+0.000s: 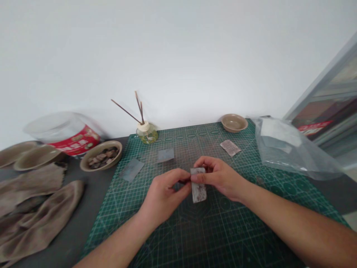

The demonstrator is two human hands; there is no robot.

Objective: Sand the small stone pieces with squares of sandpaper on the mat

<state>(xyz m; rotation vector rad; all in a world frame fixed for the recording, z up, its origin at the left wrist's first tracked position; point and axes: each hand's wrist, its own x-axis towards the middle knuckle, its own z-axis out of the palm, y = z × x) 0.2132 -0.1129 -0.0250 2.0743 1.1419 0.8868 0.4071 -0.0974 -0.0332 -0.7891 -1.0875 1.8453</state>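
Two hands are closed on one small gray strip (199,190). Its top is pinched by the right hand (220,178), and its left edge by the left hand (163,195). It is held just over the green mat (173,238) on the counter (334,190). Two gray pieces (132,169) are laid near a bowl of stones (100,155).

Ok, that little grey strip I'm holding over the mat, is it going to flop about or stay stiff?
Probably fairly stiff: the grey strip hangs straight below the right hand with no sag. It looks thin and likely light, pinched by fingertips alone. Its mottled face may be gritty, so it seems unlikely to slip.
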